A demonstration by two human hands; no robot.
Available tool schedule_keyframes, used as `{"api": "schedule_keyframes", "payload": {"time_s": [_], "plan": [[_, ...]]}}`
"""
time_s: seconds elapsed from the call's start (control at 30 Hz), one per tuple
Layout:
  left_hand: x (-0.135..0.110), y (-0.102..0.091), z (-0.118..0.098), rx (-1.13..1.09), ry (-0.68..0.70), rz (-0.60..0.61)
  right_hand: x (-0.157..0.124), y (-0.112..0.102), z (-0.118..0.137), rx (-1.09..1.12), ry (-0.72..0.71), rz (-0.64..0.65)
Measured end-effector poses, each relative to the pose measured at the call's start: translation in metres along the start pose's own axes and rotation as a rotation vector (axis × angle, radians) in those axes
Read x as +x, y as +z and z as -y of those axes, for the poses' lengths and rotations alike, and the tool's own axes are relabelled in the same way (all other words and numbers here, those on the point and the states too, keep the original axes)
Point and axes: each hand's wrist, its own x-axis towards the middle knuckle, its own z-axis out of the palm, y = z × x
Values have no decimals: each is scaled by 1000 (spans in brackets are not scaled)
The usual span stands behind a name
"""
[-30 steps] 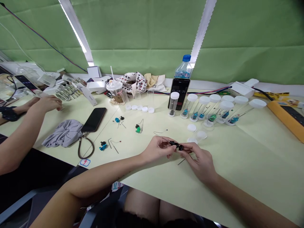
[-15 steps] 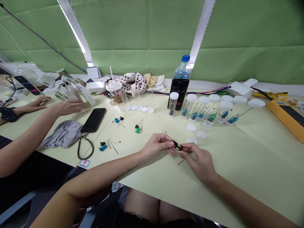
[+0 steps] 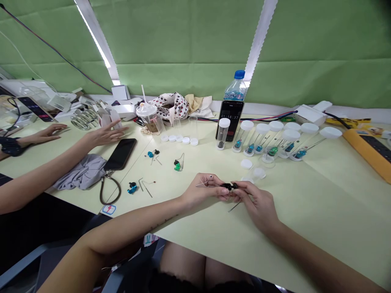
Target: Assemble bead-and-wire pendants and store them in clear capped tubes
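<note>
Over the pale table [image 3: 305,211], my left hand [image 3: 203,190] and right hand [image 3: 256,203] both pinch one small black part [image 3: 229,186].

The timer phone [image 3: 229,118] now reads 01:18:37, up from 01:18:35. A co-worker's hand [image 3: 105,132] has slid right, towards the black phone [image 3: 121,154]. The left hand [image 3: 203,191] and right hand [image 3: 256,203] hold the black piece [image 3: 229,186] slightly higher, more exposed.

Noted: left hand [image 3: 204,190] and right hand [image 3: 255,203] are seen bare, as are both forearms up to the picture's edge. A faint dark mark is recorded along the inner left forearm [image 3: 161,221]. Bare thighs [image 3: 183,260] are seen lowest, with dark clothing [image 3: 171,285] glimpsed across the lap.
</note>
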Motion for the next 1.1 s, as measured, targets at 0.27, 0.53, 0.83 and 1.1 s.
{"api": "schedule_keyframes", "payload": {"time_s": [0.27, 0.53, 0.83, 1.1], "plan": [[0, 1, -1, -52, -7, -27, 2, -3, 4, 46, 53, 52], [1, 0, 2, -31, 9, -38, 2, -4, 3, 62, 72, 77], [4, -4, 3, -7, 17, -8, 2, -5, 8, 99, 79, 111], [4, -4, 4, 3, 20, 28, 2, -5, 9, 94, 75, 154]]}}
